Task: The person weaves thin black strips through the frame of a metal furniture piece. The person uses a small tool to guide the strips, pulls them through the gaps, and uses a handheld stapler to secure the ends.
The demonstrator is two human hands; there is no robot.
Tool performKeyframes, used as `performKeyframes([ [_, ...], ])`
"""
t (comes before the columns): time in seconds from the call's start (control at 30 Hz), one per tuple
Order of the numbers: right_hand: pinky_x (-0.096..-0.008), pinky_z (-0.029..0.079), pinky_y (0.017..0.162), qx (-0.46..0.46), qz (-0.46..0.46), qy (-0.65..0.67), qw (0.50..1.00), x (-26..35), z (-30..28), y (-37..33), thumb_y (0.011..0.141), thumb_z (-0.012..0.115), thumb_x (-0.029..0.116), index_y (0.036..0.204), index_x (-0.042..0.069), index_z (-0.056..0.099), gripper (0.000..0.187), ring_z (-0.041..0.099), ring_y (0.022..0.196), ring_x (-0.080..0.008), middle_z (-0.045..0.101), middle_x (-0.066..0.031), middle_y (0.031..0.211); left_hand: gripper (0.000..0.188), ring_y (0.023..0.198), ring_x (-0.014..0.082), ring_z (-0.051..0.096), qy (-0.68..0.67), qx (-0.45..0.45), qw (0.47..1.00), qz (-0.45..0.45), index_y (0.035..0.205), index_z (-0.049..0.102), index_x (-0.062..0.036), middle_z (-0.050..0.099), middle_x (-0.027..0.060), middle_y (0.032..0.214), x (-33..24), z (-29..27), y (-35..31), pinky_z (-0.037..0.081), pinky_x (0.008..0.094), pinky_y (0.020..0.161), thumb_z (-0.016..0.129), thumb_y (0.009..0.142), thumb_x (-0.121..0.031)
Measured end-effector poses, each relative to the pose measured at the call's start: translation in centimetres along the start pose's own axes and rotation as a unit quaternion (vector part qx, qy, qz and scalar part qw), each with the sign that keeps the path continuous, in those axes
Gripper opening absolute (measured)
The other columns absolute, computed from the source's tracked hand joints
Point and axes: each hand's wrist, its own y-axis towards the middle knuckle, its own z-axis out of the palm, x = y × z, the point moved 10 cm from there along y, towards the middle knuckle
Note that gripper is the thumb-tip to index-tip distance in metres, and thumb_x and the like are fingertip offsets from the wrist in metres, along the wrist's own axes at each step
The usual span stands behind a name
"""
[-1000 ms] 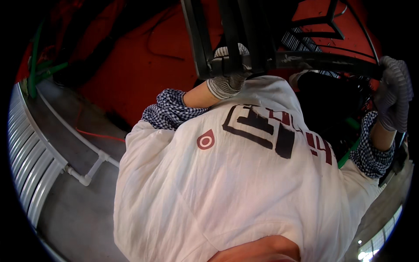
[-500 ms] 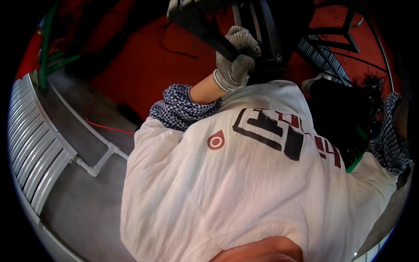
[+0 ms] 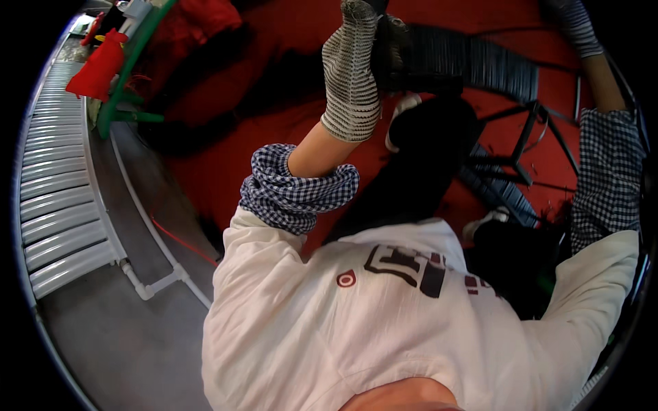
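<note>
1. Black bar (image 3: 439,83) sits just below and right of your left hand's fingers (image 3: 356,17); I cannot tell if they pinch it.
2. Your right hand (image 3: 579,27) is partly cut off, its fingers unreadable.
3. Red cloth (image 3: 101,65): well left of your left fingers.

Red flooring (image 3: 264,127) lies right of a pale, probably metal roller conveyor (image 3: 58,179).

The left hand (image 3: 351,75) holds a dark part (image 3: 379,7); the right hand (image 3: 577,26) is outstretched.
</note>
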Motion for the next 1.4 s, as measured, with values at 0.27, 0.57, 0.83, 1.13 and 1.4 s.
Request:
performKeyframes([
  [0.27, -0.0408, 0.046, 0.055, 0.034, 0.245, 0.028, 0.969, -11.5, 7.5, -2.5, 0.108, 0.049, 0.048, 0.07, 0.0, 0.067, 0.064, 0.059, 0.051, -0.0226, 0.062, -0.0136, 0.056, 0.052, 0.047, 0.0138, 0.054, 0.097, 0.012, 0.991, -0.093, 0.103, 0.071, 0.0016, 0.063, 0.0061, 0.064, -1.5, 3.6, 5.9, 0.042, 0.0254, 0.047, 0.058, 0.105, -0.048],
  [0.57, -0.0446, 0.054, 0.08, -0.033, 0.135, -0.047, 0.989, -10.6, 12.7, -3.0, 0.1, 0.058, 0.029, 0.098, 0.006, 0.07, 0.026, 0.068, 0.09, -0.0382, 0.071, -0.0166, 0.094, 0.035, 0.045, 0.0186, 0.059, 0.11, 0.078, 0.984, -0.112, 0.092, 0.069, -0.0017, 0.066, 0.0086, 0.066, 2.0, 5.8, 13.2, 0.047, 0.0304, 0.042, 0.069, 0.1, -0.036],
  [0.83, -0.0334, 0.059, 0.092, -0.048, 0.176, 0.372, 0.91, -4.9, 9.6, -3.8, 0.101, 0.066, 0.039, 0.142, 0.01, 0.057, 0.051, 0.07, 0.101, -0.0185, 0.072, -0.0089, 0.115, 0.038, 0.04, 0.0214, 0.057, 0.134, 0.007, 0.98, -0.148, 0.082, 0.064, -0.0069, 0.065, 0.0101, 0.063, 3.9, 6.9, 21.6, 0.046, 0.0325, 0.036, 0.068, 0.1, -0.04],
  [1.13, -0.0345, 0.059, 0.088, -0.166, 0.106, 0.094, 0.976, -3.3, 5.2, -1.8, 0.096, 0.073, 0.029, 0.131, 0.013, 0.065, 0.039, 0.071, 0.099, -0.0217, 0.072, -0.0077, 0.109, 0.039, 0.04, 0.0224, 0.058, 0.084, 0.029, 0.989, -0.119, 0.087, 0.06, -0.0091, 0.066, 0.0113, 0.065, 5.5, 10.2, 25.7, 0.045, 0.0347, 0.033, 0.063, 0.101, -0.045],
  [1.4, -0.0331, 0.057, 0.084, -0.151, 0.102, 0.071, 0.981, -3.2, 4.3, -0.7, 0.1, 0.069, 0.025, 0.122, 0.007, 0.068, 0.028, 0.07, 0.092, -0.02, 0.073, -0.0083, 0.103, 0.036, 0.066, 0.0094, 0.064, 0.334, 0.049, 0.941, 0.019, 0.113, 0.066, 0.0013, 0.068, 0.0078, 0.087, 1.5, 12.5, 20.9, 0.054, 0.0266, 0.057, 0.065, 0.103, -0.033],
])
